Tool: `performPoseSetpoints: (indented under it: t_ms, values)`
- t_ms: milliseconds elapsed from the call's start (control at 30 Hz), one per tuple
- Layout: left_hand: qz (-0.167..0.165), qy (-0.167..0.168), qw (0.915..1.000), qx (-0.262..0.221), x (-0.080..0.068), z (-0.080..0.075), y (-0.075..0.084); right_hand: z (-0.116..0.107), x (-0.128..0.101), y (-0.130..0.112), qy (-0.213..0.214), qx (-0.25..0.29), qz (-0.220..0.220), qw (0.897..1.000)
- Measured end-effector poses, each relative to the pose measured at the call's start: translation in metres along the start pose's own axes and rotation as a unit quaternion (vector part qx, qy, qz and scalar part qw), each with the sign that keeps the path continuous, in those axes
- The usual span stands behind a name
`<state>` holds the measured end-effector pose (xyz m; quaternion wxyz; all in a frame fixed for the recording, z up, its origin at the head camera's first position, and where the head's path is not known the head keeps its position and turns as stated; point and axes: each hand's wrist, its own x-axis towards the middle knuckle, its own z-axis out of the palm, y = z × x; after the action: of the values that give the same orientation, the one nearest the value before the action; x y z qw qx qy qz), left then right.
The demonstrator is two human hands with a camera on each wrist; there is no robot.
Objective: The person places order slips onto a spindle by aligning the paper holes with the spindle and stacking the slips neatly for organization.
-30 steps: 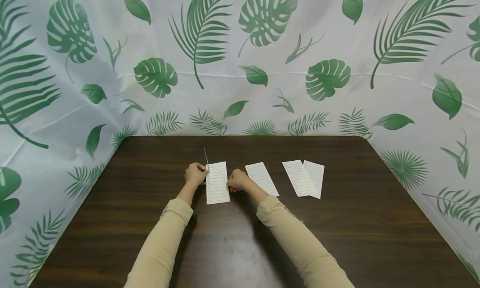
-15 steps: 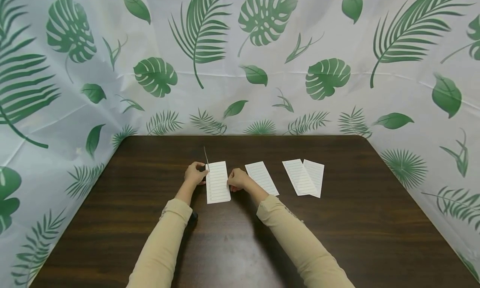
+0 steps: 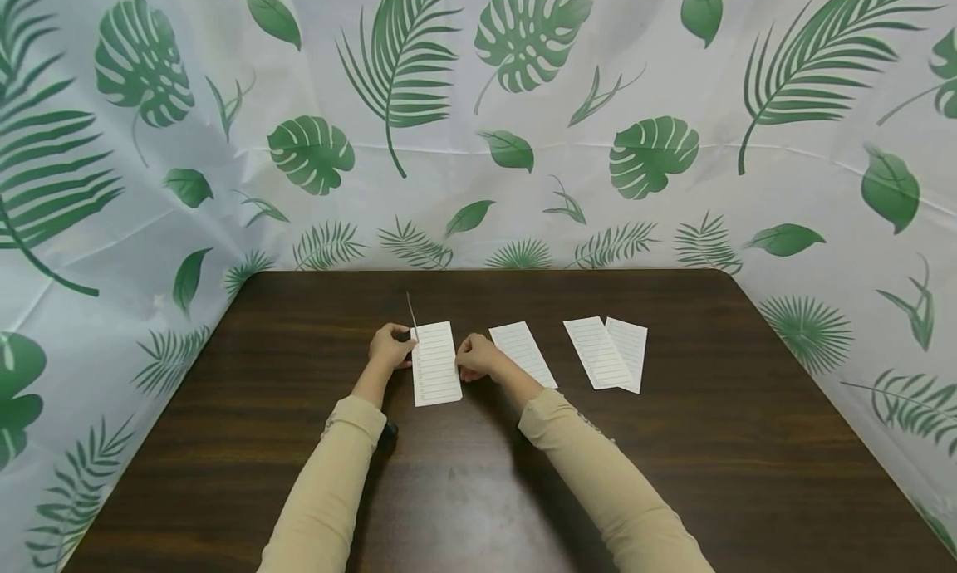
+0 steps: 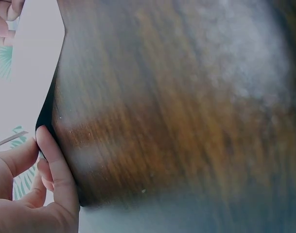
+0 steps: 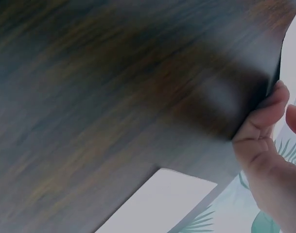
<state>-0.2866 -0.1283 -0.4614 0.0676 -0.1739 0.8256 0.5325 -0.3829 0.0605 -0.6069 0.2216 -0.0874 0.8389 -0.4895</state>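
Nearby, three lined slips [image 3: 523, 354] lie on table [image 3: 673, 473].

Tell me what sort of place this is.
Probably a makeshift tabletop workspace, screened off for recording. A dark wood-grain table is enclosed on three sides by white leaf-print sheeting, and only lined paper strips lie on it, between a person's two hands.

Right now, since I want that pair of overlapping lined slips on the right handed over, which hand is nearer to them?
Right. The right hand rests between two single slips, left of the overlapping slips. The left hand is further left, at the nearest slip's far edge.
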Motion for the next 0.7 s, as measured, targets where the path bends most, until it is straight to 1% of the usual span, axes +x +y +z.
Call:
performPoseSetpoints:
  t_ms: [67, 100, 167, 200, 300, 333, 367, 433, 467, 500, 600, 633, 700]
  values:
    - [-0.003, 0.004, 1.0000, 0.002, 0.000, 0.001, 0.000, -0.003, 0.002, 0.004, -0.008, 0.024, 0.001, 1.000]
    - [-0.002, 0.006, 1.0000, 0.002, 0.000, 0.001, 0.000, -0.004, -0.005, -0.001, -0.007, 0.020, 0.005, 1.000]
    - [-0.003, 0.008, 1.0000, 0.001, 0.001, 0.002, 0.000, -0.010, -0.007, -0.002, -0.012, 0.019, 0.000, 1.000]
    - [-0.002, 0.007, 1.0000, -0.001, 0.001, 0.002, -0.001, -0.013, -0.013, -0.007, -0.013, 0.014, 0.003, 1.000]
    - [-0.001, 0.005, 1.0000, -0.008, 0.001, 0.003, -0.001, -0.025, -0.032, -0.020, -0.017, 0.013, -0.021, 1.000]
    - [-0.001, 0.003, 0.9999, -0.011, 0.000, 0.003, 0.000, -0.030, -0.034, -0.021, -0.024, 0.018, -0.032, 0.999]
    - [0.001, 0.003, 0.9999, -0.012, 0.000, 0.004, 0.000, -0.034, -0.044, -0.028, -0.027, 0.017, -0.046, 0.998]
    - [0.000, 0.005, 0.9999, -0.013, 0.000, 0.004, 0.000, -0.041, -0.065, -0.047, -0.024, 0.003, -0.051, 0.998]
    - [0.001, 0.005, 0.9999, -0.012, -0.001, 0.003, 0.001, -0.043, -0.077, -0.059, -0.022, -0.008, -0.050, 0.998]
    - [0.002, 0.006, 0.9999, -0.011, -0.001, 0.003, 0.001, -0.046, -0.091, -0.073, -0.020, -0.024, -0.040, 0.999]
    - [0.001, 0.008, 0.9999, -0.010, -0.002, 0.003, 0.001, -0.051, -0.117, -0.094, -0.011, -0.057, -0.034, 0.998]
    - [0.000, 0.008, 0.9999, -0.010, -0.003, 0.002, 0.001, -0.054, -0.116, -0.088, -0.014, -0.058, -0.056, 0.997]
    - [-0.003, 0.009, 0.9999, -0.011, -0.004, 0.002, 0.002, -0.061, -0.103, -0.066, -0.027, -0.059, -0.099, 0.993]
